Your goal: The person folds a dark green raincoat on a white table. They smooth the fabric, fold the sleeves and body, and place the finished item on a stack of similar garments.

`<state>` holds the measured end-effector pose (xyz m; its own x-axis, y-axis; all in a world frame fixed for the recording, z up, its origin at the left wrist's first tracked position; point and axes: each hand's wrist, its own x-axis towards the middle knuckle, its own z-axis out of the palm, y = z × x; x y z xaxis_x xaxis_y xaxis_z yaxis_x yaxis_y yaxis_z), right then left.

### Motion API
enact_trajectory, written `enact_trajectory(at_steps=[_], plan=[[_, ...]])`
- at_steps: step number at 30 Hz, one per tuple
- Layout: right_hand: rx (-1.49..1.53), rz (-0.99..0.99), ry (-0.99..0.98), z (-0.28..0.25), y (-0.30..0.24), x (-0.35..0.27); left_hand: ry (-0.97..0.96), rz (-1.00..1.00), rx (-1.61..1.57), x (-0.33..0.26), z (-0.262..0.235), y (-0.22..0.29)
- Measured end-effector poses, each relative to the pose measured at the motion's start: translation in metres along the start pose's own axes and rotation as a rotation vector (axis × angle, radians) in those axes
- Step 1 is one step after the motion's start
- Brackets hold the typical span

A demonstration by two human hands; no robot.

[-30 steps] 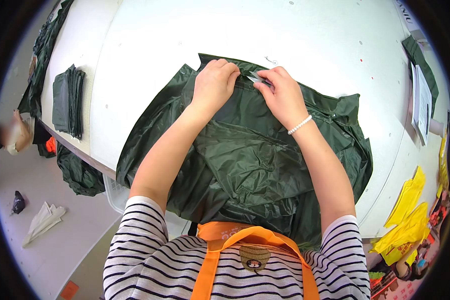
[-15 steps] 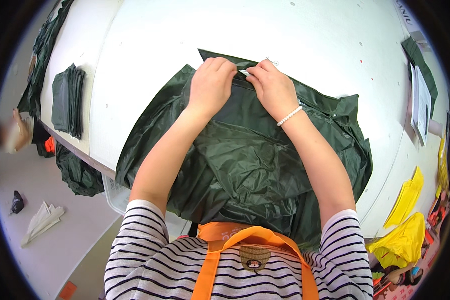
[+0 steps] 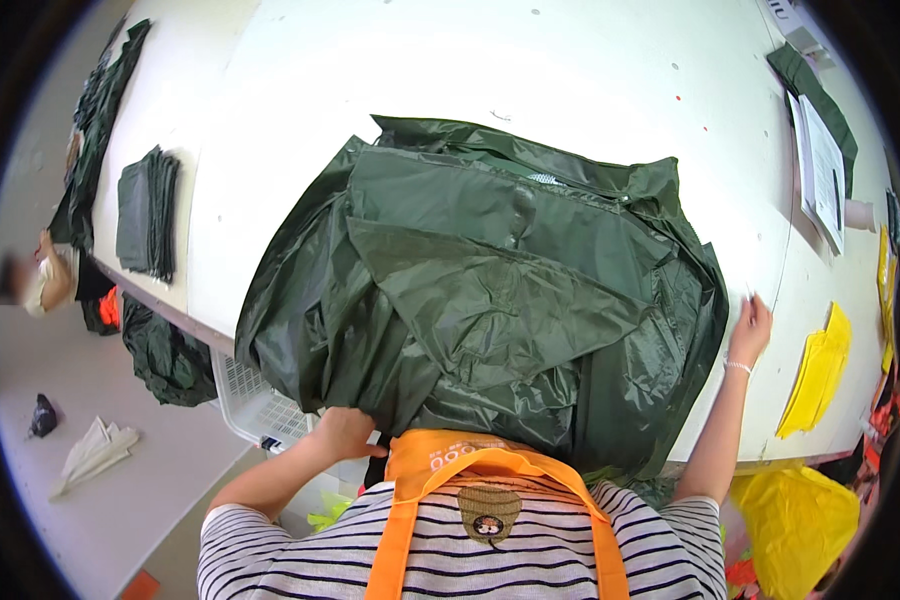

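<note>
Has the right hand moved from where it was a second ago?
Yes. The right hand left the dark green garment's far middle for its right edge, nearer the yellow sheets.
</note>
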<state>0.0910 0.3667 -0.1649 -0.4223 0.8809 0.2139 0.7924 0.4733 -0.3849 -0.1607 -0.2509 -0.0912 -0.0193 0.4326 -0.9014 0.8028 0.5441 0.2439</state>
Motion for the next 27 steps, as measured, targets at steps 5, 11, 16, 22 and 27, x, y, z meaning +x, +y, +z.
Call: enact_trajectory(at_steps=[5,11,16,22,27], plan=[[-0.379,0.260,-0.083,-0.020,0.122,-0.029,0.770,-0.122,-0.690,0.030,-0.054,0.030],[0.450,-0.228,-0.196,-0.040,-0.154,-0.096,0.679,-0.071,-1.467,0.087,-0.064,0.047],[0.270,-0.865,-0.642,0.005,-0.264,-0.209,0.590,0.029,-1.831,0.090,-0.069,0.069],[0.706,-0.172,-0.322,0.000,-0.233,-0.224,0.810,0.144,-1.796,0.095,-0.061,0.053],[1.107,0.612,-0.403,0.035,-0.189,-0.213,1.130,0.169,-1.905,0.119,-0.096,0.010]])
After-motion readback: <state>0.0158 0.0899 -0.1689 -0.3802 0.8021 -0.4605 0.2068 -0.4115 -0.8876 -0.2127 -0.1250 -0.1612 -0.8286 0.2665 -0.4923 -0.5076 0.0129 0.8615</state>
